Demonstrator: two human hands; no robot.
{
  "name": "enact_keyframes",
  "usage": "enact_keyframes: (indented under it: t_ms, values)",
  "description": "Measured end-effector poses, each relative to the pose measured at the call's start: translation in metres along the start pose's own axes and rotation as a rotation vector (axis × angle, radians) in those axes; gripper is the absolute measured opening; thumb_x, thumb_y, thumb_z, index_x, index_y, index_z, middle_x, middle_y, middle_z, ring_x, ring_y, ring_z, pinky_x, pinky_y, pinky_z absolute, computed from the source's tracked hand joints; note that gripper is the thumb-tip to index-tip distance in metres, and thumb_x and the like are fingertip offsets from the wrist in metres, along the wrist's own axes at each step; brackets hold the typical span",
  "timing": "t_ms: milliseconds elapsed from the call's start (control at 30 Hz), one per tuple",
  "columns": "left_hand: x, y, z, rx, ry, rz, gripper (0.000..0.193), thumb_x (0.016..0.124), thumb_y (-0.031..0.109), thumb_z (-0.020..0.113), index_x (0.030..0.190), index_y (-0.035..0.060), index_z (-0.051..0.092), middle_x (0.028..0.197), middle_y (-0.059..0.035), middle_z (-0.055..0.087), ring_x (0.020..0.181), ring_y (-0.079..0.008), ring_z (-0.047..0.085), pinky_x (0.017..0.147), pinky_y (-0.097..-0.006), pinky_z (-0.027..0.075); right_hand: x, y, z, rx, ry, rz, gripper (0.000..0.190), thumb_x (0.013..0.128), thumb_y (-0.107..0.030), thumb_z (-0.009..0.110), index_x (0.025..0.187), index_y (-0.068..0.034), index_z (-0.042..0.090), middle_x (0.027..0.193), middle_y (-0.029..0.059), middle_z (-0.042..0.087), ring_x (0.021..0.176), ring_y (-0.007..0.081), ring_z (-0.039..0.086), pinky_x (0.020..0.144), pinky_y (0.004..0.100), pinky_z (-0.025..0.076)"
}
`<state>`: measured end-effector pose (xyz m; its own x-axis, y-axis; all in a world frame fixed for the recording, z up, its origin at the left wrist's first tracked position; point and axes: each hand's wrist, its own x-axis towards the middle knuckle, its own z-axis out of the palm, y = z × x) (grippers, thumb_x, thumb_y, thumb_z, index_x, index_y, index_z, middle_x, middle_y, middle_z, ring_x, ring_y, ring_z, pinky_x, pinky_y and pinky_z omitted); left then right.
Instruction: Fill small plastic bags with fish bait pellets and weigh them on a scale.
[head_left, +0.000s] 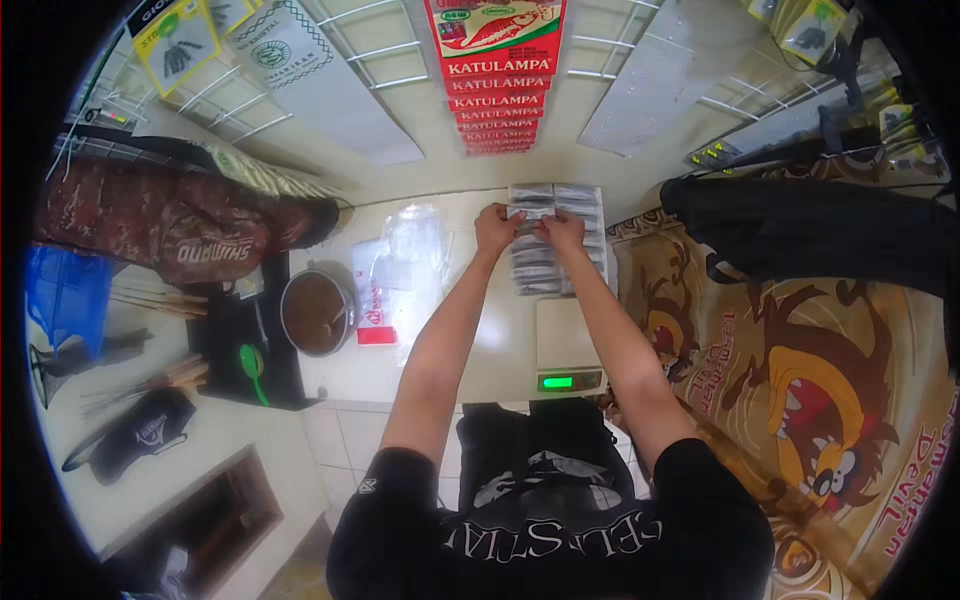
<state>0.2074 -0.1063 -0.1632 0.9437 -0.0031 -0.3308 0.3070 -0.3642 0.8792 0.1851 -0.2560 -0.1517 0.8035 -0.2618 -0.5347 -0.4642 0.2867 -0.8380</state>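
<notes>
My left hand (496, 231) and my right hand (564, 229) are together at the far side of the white table (487, 337). Between their fingertips is a small clear plastic packet (535, 214), pinched at its two ends. Below and around it, similar flat packets (534, 276) with dark contents lie in two overlapping columns. My fingers partly cover the middle rows. A digital scale (570, 330) with a lit green display stands just nearer to me, partly under my right forearm.
Clear plastic bags (416, 262) and a red-and-white printed packet (375, 304) lie left of my arms. Beyond them stands a round metal pot (315, 311) of brown material. A green spoon (253, 367) rests on a black surface. Red packs (495, 82) hang on the wall ahead.
</notes>
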Motion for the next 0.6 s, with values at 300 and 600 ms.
enact_keyframes:
  t_ms: [300, 600]
  values:
    - [0.009, 0.002, 0.019, 0.262, 0.238, 0.123, 0.041, 0.070, 0.034, 0.077, 0.086, 0.0000, 0.060, 0.077, -0.0194, 0.066, 0.074, -0.0359, 0.065, 0.065, -0.0428, 0.049, 0.006, -0.001, 0.010, -0.213, -0.023, -0.052, 0.064, 0.082, -0.001, 0.063, 0.133, 0.016, 0.029, 0.098, 0.0191, 0.059, 0.076, 0.0223, 0.065, 0.060, 0.0322, 0.059]
    - [-0.001, 0.020, 0.011, 0.429, 0.239, 0.011, 0.044, 0.073, 0.036, 0.075, 0.097, 0.0018, 0.060, 0.083, -0.0203, 0.066, 0.080, -0.0382, 0.065, 0.069, -0.0457, 0.051, -0.025, -0.004, 0.016, -0.421, -0.007, -0.229, 0.065, 0.080, -0.008, 0.068, 0.135, 0.008, 0.036, 0.116, 0.0225, 0.058, 0.070, 0.0176, 0.065, 0.058, 0.0278, 0.055]
